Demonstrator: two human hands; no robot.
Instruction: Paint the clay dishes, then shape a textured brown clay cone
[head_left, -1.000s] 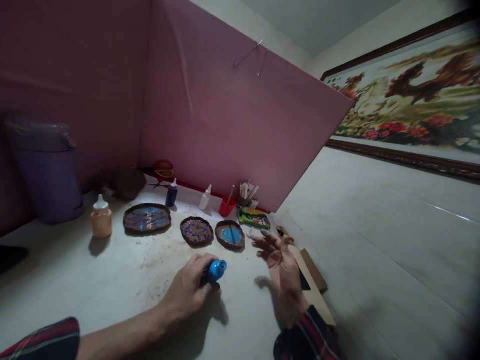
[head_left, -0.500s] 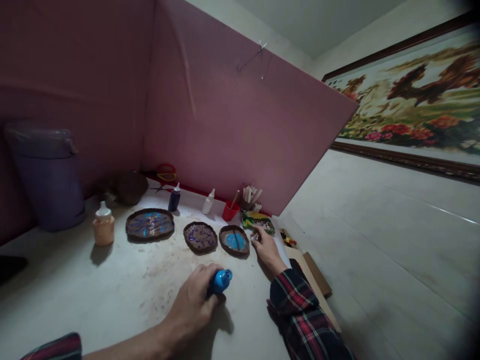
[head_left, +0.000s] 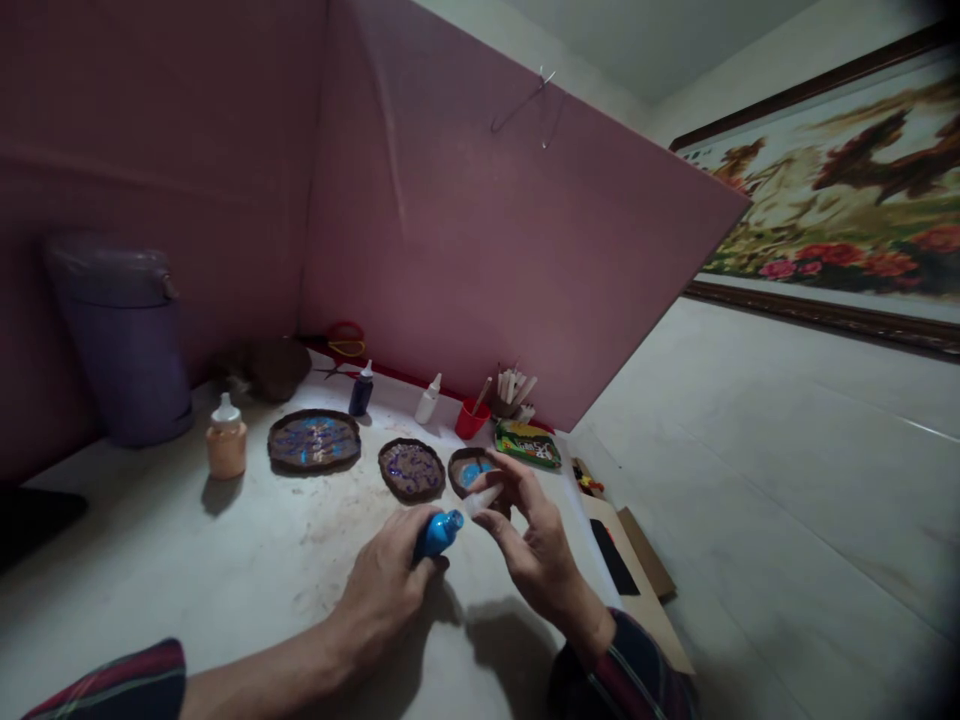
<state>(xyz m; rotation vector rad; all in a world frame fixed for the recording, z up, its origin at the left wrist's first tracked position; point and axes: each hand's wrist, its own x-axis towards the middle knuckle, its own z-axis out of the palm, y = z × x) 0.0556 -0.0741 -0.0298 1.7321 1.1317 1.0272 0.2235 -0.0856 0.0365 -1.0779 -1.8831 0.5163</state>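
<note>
Head view: left hand [head_left: 384,568] clamped round blue bottle [head_left: 439,533], likely squeezable, best held by body; right hand [head_left: 546,558] pinching light-looking whitish nozzle [head_left: 481,499].

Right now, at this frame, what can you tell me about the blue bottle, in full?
The blue bottle is small and glossy, apparently plastic, with rounded shoulders and a narrow, uncapped neck. The left hand grips its body, hiding most of it, so its base and any label cannot be seen. It is tilted, mouth pointing up and toward the right hand, which holds a whitish nozzle cap close to the mouth; whether they touch is unclear.
</note>
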